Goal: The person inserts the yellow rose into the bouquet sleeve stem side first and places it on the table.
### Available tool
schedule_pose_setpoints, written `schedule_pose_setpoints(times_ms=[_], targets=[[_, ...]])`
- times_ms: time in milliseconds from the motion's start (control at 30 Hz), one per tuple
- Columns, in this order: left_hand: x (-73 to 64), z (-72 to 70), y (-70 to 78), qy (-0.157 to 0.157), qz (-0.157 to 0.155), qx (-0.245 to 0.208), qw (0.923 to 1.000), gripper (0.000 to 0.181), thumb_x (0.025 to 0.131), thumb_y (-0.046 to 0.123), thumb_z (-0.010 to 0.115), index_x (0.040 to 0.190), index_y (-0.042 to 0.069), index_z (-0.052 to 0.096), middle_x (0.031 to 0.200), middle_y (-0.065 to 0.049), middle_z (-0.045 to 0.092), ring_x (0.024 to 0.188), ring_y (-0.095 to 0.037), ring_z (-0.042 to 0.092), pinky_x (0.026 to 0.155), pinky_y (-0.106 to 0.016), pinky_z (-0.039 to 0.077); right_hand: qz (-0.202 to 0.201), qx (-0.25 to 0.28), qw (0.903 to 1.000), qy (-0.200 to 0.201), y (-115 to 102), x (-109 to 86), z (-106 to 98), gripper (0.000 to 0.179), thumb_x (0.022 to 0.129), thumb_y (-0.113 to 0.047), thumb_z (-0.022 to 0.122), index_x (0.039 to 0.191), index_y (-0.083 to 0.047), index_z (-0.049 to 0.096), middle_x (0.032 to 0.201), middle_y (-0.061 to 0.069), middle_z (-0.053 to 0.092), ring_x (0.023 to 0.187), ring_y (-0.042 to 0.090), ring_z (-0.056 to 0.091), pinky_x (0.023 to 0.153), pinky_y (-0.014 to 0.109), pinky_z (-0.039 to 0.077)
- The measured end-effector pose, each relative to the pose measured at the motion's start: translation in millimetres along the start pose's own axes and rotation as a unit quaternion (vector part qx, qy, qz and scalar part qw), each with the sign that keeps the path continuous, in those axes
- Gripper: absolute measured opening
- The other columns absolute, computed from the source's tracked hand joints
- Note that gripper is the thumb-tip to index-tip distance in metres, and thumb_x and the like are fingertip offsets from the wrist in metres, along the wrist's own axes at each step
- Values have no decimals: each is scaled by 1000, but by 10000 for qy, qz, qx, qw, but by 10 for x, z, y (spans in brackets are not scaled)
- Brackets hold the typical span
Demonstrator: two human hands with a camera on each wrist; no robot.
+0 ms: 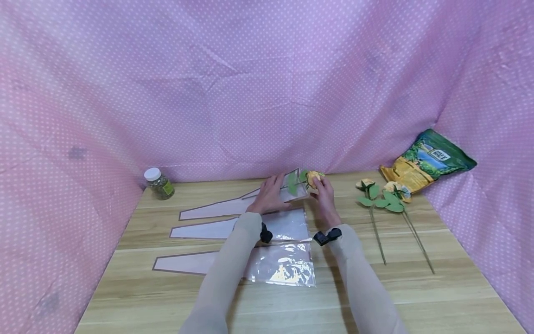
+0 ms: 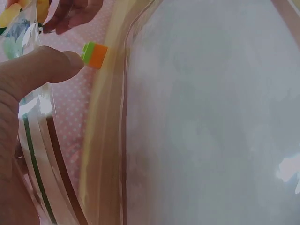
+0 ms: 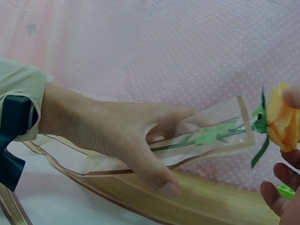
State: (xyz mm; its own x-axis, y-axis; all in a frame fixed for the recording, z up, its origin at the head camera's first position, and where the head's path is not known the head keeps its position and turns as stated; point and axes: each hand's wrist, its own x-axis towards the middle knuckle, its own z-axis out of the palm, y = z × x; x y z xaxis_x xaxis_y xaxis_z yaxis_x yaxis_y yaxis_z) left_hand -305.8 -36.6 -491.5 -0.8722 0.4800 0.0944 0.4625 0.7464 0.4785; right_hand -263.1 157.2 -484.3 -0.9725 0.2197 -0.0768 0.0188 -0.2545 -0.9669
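Far left: jar [image 1: 161, 186], lid on, well apart from the work. Little risk there.

Near sleeve [image 1: 279, 269] and middle sleeve [image 1: 288, 227] lie flat on the table [image 1: 417, 306], crossed by my left forearm [image 1: 231, 269]. A low swing could drag either askew; the film looks light and slick.

Left hand [image 1: 269, 195]: far sleeve [image 1: 208, 209] held between thumb and fingers, wide end tilted up. Too hard a squeeze could trap the stem [image 3: 171, 145] and stall it; too slack, and the film may slide with the rose [image 1: 313, 178].

Rose: stem and leaves [image 3: 215, 133] within the far sleeve, bloom [image 3: 281, 122] just outside its mouth. The drooping sepal [image 3: 259, 154] could snag on the rim; leaves could fold if pulled backward.

Right hand [image 1: 327, 197]: clamped on the bloom, thumb and fingers on opposite sides. Any push here loads petals first, so crushing, or the head working loose, seems the main hazard.

Left wrist view shows a block [image 2: 97, 56] past my thumb; a stray finger might knock it.

Right: two other roses [image 1: 365, 184], then the bag [image 1: 434, 160]. If the bag slumps, it could press the nearer bloom.
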Motion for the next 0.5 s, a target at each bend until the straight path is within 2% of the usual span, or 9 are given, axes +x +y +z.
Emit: schedule_pose_setpoints(times_ms=[133, 267, 367, 500], targets=[[-1, 1, 2, 21, 32, -11, 10000, 111, 73, 38, 86, 159, 14, 20, 154, -13, 40, 144, -31, 37, 124, -55, 22, -146, -372, 9990, -175, -22, 15, -42, 39, 105, -26, 49, 136, -3, 51, 103, -14, 54, 100, 2, 51, 88, 24, 46], [3, -4, 12, 7, 63, 42, 10000, 109, 74, 38, 85, 159, 12, 21, 152, -13, 41, 142, -31, 38, 123, -54, 24, -195, -464, 9986, -178, -19, 12, -54, 47, 103, -23, 53, 145, -3, 44, 108, -10, 52, 98, 3, 52, 84, 21, 47], [9, -7, 20, -5, 75, 111, 9999, 109, 75, 39, 84, 159, 12, 21, 151, -13, 42, 141, -30, 39, 123, -53, 25, -240, -374, 9990, -86, -12, 11, -43, 46, 101, -21, 57, 141, -4, 41, 109, -6, 48, 96, 4, 50, 82, 20, 47], [18, -5, 27, -32, 66, 181, 9998, 109, 76, 40, 84, 159, 11, 20, 153, -12, 40, 142, -29, 38, 122, -52, 26, -426, -419, 9982, 61, -8, 11, -21, 29, 99, -16, 61, 121, -5, 45, 107, -6, 48, 94, 4, 51, 79, 19, 46]])
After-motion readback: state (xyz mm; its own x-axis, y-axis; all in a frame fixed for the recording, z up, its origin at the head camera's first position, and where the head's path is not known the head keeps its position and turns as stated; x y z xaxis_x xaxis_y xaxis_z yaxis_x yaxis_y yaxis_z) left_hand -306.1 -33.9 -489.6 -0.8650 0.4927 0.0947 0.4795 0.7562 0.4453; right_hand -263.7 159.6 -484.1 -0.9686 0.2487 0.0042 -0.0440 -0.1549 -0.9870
